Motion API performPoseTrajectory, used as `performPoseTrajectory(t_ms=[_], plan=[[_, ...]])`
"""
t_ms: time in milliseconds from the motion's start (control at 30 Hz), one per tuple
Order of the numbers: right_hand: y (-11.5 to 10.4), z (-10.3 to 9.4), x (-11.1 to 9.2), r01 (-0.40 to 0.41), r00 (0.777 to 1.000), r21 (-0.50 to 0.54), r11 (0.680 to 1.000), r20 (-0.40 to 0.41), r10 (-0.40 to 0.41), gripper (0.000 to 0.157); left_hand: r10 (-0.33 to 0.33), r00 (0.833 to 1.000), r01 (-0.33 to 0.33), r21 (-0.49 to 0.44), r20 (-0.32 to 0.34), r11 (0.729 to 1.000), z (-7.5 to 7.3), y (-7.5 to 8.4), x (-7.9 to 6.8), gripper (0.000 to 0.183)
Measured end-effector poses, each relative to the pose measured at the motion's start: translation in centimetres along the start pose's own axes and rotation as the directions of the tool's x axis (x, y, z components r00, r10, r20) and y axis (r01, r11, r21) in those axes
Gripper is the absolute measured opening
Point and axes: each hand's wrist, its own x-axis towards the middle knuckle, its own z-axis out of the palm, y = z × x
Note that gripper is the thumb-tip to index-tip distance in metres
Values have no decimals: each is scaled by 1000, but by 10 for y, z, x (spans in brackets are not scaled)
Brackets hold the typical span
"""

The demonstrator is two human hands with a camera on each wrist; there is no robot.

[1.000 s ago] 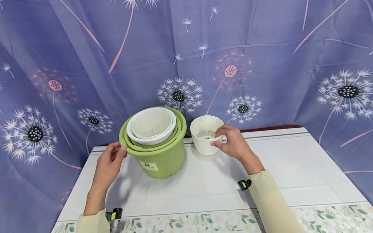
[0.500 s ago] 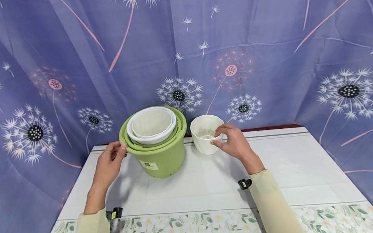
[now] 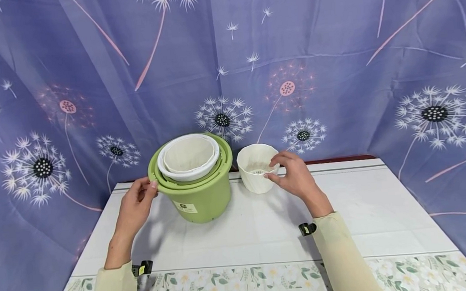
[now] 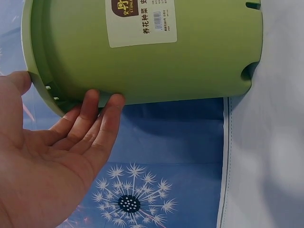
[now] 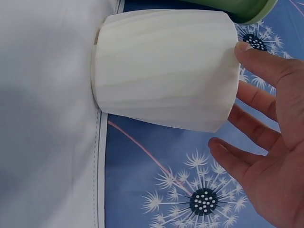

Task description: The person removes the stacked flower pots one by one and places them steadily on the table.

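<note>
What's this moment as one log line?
left hand: grips rim of green pot | right hand: holds lone white pot | green pot: upright, smaller pots nested inside | lone white pot: upright

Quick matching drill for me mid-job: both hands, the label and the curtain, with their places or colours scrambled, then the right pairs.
1. left hand
2. right hand
3. label
4. curtain

A. blue-purple
B. at the rim of the lone white pot
C. on the side of the green pot
D. at the rim of the green pot

Pairs: 1-D; 2-B; 3-C; 4-A
</note>
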Motion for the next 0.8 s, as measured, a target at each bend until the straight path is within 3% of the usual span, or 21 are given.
performPoseTrajectory(t_ms=[800], plan=[[-15,-9,5,12,999,13,1000,-43,-12,28,-11,1000,11,2,8,1000,-1,1,-1,56]])
